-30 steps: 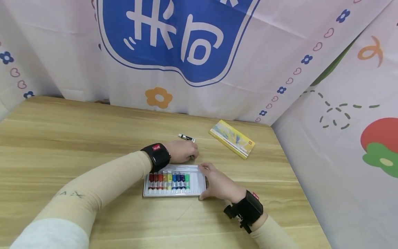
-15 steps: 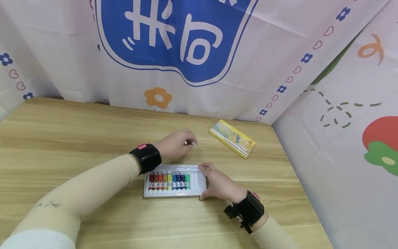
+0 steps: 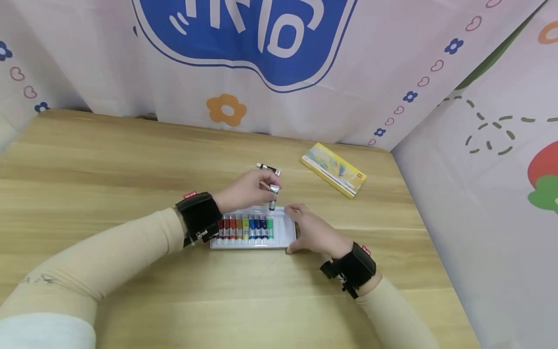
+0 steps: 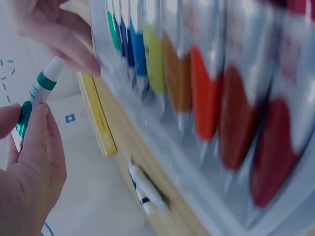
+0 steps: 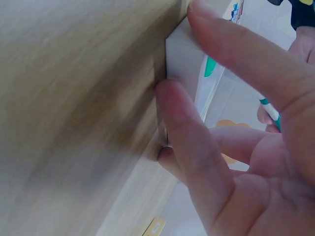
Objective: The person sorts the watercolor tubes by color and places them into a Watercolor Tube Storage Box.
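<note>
My left hand [image 3: 247,190] pinches a slim green-and-white paint tube [image 3: 272,204] near the rectangular white plastic tray [image 3: 285,230] my right hand [image 3: 317,232] grips: loading, I judge, next needing careful alignment.

A wood-grained table [image 3: 218,300] bears a white tray [image 3: 285,230] of coloured tubes [image 3: 245,229], one end gripped by the right hand [image 3: 320,231]; at least one black-and-white tube [image 3: 269,169] just beyond the left hand [image 3: 249,191]; and a yellow box [image 3: 333,169], lying flat beyond both hands.
</note>
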`<state>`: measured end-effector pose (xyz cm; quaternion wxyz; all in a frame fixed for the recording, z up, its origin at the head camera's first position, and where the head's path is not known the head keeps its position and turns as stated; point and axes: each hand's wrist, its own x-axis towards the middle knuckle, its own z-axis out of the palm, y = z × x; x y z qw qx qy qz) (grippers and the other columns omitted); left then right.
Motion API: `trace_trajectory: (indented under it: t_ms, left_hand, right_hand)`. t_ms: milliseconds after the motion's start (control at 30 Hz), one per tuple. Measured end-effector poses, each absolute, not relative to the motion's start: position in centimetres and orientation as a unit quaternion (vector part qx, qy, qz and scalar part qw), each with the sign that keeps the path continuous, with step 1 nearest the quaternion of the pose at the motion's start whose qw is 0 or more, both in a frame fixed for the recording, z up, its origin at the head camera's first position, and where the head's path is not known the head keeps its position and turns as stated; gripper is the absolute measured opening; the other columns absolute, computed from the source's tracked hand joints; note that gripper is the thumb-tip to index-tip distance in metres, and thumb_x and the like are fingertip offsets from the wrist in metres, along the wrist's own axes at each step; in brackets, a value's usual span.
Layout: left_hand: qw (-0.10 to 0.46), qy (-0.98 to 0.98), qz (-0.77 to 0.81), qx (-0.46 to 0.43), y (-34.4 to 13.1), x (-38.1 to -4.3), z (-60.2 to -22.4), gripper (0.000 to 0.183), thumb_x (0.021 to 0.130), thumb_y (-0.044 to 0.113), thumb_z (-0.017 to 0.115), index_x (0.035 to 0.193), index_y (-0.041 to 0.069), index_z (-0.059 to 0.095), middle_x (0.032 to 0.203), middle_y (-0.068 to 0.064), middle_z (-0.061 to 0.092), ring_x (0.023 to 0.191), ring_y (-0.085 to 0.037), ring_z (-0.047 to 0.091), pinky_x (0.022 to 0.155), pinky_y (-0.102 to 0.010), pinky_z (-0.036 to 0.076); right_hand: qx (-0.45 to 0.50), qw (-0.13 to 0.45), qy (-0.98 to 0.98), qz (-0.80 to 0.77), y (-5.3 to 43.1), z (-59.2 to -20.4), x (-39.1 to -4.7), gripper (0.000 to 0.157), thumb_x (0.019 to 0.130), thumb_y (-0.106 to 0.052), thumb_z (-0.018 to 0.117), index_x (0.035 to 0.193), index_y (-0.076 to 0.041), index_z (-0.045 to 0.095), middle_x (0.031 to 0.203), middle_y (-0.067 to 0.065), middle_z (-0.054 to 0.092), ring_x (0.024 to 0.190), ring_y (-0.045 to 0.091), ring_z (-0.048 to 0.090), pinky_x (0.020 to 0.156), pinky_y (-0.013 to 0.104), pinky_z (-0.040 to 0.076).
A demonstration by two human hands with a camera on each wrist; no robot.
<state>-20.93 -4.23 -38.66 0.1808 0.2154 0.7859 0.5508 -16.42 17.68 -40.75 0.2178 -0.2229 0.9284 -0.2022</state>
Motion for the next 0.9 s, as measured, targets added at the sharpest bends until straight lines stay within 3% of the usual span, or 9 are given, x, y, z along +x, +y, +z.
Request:
trace_trajectory:
  t_ms: [333, 567, 633, 767, 900]
  left_hand:
    - [0.240, 0.795, 0.531, 0.168, -2.3, -19.0, -39.9, 0.017, 0.097, -0.001, 0.062, 0.114, -0.004, 0.062, 0.110, -0.015, 0.062, 0.087, -0.022, 0.066, 0.080, -0.032, 0.059]
    - [0.266, 0.817, 0.485, 0.162, -1.4, -18.5, -40.1, 0.021, 0.096, -0.003, 0.060, 0.118, -0.003, 0.060, 0.136, -0.023, 0.058, 0.084, -0.020, 0.065, 0.077, -0.029, 0.057]
    - [0.261, 0.830, 0.462, 0.170, -1.4, -18.5, -40.1, 0.021, 0.096, -0.002, 0.061, 0.117, -0.001, 0.060, 0.137, -0.022, 0.058, 0.083, -0.021, 0.065, 0.078, -0.031, 0.056]
    - [0.237, 0.854, 0.423, 0.189, -1.4, -18.5, -40.3, 0.022, 0.092, 0.000, 0.068, 0.114, 0.001, 0.066, 0.127, -0.015, 0.065, 0.095, -0.022, 0.065, 0.090, -0.038, 0.055]
    - [0.220, 0.868, 0.392, 0.210, -1.3, -18.5, -40.7, 0.028, 0.086, 0.003, 0.078, 0.114, 0.001, 0.071, 0.118, -0.009, 0.070, 0.101, -0.023, 0.065, 0.093, -0.039, 0.054]
  right_hand:
    - [-0.223, 0.215, 0.929, -0.204, 17.7, -40.6, -16.7, 0.108, 0.073, -0.019, 0.095, 0.158, 0.000, 0.031, 0.159, 0.023, 0.032, 0.139, 0.035, 0.045, 0.113, 0.045, 0.039]
    - [-0.223, 0.205, 0.927, -0.220, 17.8, -40.8, -16.6, 0.105, 0.072, -0.016, 0.095, 0.156, 0.001, 0.036, 0.157, 0.024, 0.034, 0.136, 0.036, 0.047, 0.112, 0.046, 0.041]
    - [-0.225, 0.200, 0.927, -0.223, 17.8, -40.8, -16.6, 0.104, 0.071, -0.015, 0.096, 0.155, 0.002, 0.037, 0.157, 0.024, 0.034, 0.136, 0.037, 0.047, 0.112, 0.046, 0.040]
    - [-0.233, 0.200, 0.925, -0.225, 17.8, -40.6, -16.6, 0.104, 0.071, -0.015, 0.096, 0.155, 0.003, 0.037, 0.157, 0.024, 0.034, 0.137, 0.038, 0.046, 0.113, 0.046, 0.039]
    - [-0.236, 0.202, 0.923, -0.227, 17.7, -40.6, -16.3, 0.105, 0.070, -0.014, 0.096, 0.154, 0.006, 0.036, 0.157, 0.024, 0.034, 0.136, 0.037, 0.046, 0.113, 0.045, 0.039]
